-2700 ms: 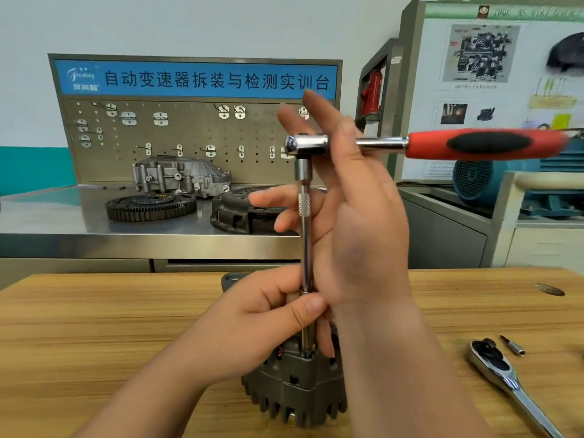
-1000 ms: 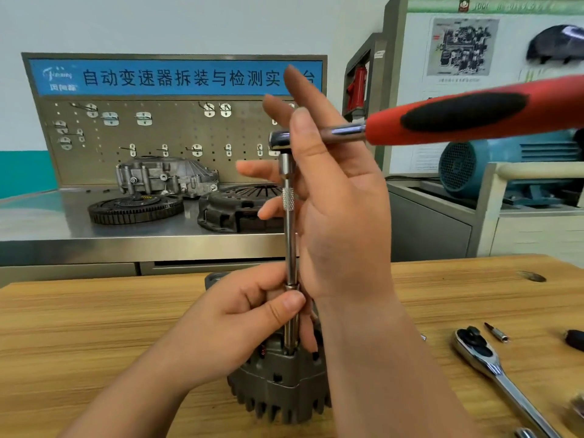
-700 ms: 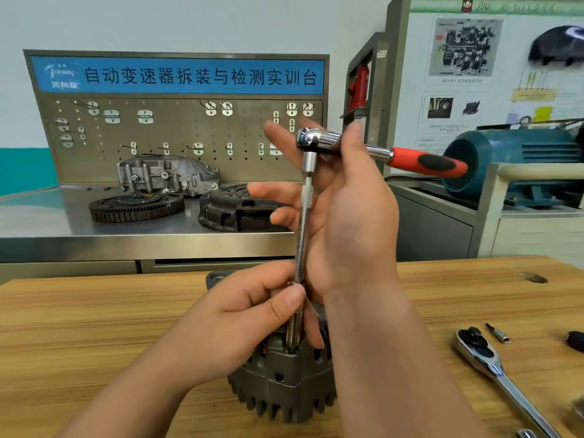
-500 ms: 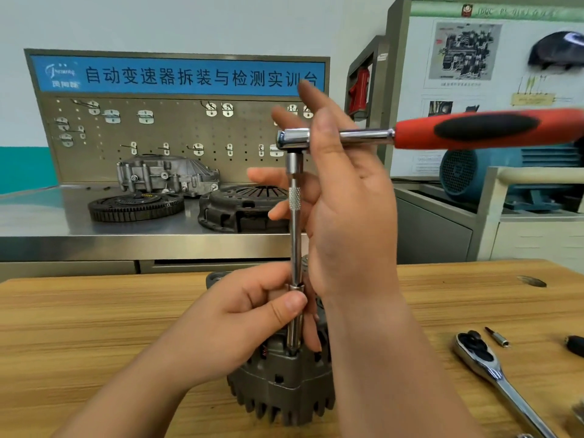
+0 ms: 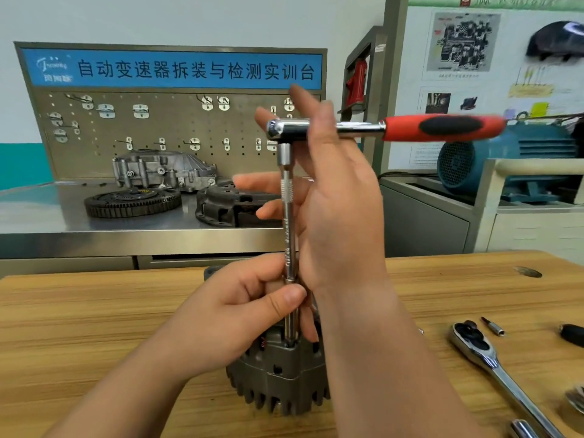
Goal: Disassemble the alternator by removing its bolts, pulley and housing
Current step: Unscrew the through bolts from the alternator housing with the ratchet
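Observation:
The grey finned alternator (image 5: 278, 377) stands on the wooden table (image 5: 94, 327) in front of me. A long chrome extension bar (image 5: 289, 235) rises upright from a bolt hole on its top. My left hand (image 5: 240, 314) grips the lower part of the bar, thumb across it, just above the housing. A ratchet wrench with a red and black handle (image 5: 442, 128) sits on the bar's top and points right. My right hand (image 5: 341, 216) is raised beside the bar, fingers straight and spread; the wrench's chrome neck passes between its thumb and fingers. The bolt itself is hidden.
A second chrome ratchet (image 5: 480, 352), a small bit (image 5: 493, 325) and a black piece (image 5: 572, 333) lie on the table at right. Behind stands a steel bench with a toothed flywheel (image 5: 132, 202), a clutch cover (image 5: 234, 203) and a cast housing (image 5: 161, 169).
The red handle has swung round on top of the bar, away from me and back to pointing right. My left hand has kept its grip on the bar.

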